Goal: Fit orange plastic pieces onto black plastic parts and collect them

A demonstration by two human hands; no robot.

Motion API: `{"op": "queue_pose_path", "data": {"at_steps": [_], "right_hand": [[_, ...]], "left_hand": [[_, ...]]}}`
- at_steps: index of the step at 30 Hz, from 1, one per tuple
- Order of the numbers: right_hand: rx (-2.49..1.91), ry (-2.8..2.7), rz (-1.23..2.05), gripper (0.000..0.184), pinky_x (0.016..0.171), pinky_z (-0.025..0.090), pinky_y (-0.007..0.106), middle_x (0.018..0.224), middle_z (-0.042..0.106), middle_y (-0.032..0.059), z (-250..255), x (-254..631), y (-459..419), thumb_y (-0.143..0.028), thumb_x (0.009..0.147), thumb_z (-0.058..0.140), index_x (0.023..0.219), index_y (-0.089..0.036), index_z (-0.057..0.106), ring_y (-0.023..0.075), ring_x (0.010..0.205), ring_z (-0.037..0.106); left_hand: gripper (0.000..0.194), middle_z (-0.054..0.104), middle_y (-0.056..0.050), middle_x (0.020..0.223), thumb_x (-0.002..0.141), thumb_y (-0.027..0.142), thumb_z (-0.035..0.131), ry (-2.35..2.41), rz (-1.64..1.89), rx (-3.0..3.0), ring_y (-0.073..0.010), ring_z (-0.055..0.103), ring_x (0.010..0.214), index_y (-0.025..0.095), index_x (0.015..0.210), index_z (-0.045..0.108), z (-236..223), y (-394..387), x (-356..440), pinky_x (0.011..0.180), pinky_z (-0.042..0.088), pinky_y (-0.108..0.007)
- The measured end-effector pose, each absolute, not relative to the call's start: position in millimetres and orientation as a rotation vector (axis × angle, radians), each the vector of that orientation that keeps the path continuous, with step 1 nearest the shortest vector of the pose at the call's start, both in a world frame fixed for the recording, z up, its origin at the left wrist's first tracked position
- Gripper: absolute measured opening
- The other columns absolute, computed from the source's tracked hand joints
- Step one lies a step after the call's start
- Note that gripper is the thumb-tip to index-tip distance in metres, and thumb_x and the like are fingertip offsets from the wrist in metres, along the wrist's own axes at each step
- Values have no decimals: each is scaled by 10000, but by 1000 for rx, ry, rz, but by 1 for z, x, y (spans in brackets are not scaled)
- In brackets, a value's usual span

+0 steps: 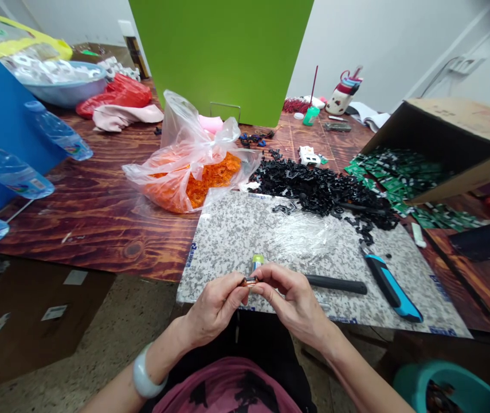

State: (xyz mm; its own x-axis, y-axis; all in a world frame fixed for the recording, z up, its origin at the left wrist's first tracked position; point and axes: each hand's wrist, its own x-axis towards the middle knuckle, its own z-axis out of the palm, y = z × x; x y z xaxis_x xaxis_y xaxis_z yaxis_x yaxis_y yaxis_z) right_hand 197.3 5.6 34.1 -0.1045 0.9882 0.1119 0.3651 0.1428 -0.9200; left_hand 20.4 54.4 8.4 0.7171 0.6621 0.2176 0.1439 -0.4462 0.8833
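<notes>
My left hand (221, 299) and my right hand (286, 292) meet over the front edge of a speckled board (231, 241). Between their fingertips they pinch a small orange-and-black plastic part (250, 281); its exact kind is too small to tell. Just behind the fingers stands a green-capped small bottle or tube (257, 261), partly hidden. Right of my right hand lies a black rod-like handle (339, 284), its other end covered by that hand. A blue-and-black utility knife (393, 287) rests farther right. Clear thin strips (305, 235) are heaped beyond the hands.
Black plastic parts (313, 186) form a pile behind the strips. A clear bag of orange pieces (176, 178) sits left of it. Green circuit boards (399, 169) spill from a cardboard box (463, 129) at right. A teal bucket (416, 381) stands below the table.
</notes>
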Motion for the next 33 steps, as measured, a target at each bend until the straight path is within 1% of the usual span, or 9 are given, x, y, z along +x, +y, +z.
{"op": "queue_pose_path", "data": {"at_steps": [7,11,16,21,27,33], "right_hand": [[-1331,-1657,902,118,640,428,241,767,620,17,38,195,3,-260,915,518,867,-191,600,133,669,550],[-1312,-1673,850,99,645,426,239,778,616,18,36,193,2,-236,915,516,874,-190,593,134,686,551],[-1280,-1639,910,102,646,437,236,795,613,19,36,193,2,-260,919,519,909,-196,597,132,699,553],[-1251,-1667,897,92,654,455,251,856,619,39,35,196,3,-279,898,559,922,-204,606,151,748,552],[-1271,-1701,810,62,636,432,257,754,604,17,33,196,1,-245,898,556,876,-202,594,143,677,533],[-1247,-1720,770,66,631,437,261,755,618,22,29,195,1,-239,900,550,873,-203,600,145,676,549]], "left_hand": [[312,528,-16,711,986,308,292,617,638,1972,-151,506,650,180,814,520,11,52,18,629,405,-256],[332,525,-16,700,988,328,283,624,654,1979,-151,499,638,174,814,520,12,51,17,617,402,-256],[368,503,-4,685,991,364,273,638,654,1985,-145,483,631,180,768,501,11,52,16,616,396,-251],[356,505,-7,709,995,369,266,629,665,2028,-142,470,637,179,812,505,9,54,16,597,381,-243],[355,502,-9,696,990,373,266,622,639,2041,-144,462,627,186,802,502,11,53,17,589,379,-249],[369,478,1,662,991,362,259,623,640,2058,-142,466,608,190,754,484,11,51,16,583,378,-242]]}}
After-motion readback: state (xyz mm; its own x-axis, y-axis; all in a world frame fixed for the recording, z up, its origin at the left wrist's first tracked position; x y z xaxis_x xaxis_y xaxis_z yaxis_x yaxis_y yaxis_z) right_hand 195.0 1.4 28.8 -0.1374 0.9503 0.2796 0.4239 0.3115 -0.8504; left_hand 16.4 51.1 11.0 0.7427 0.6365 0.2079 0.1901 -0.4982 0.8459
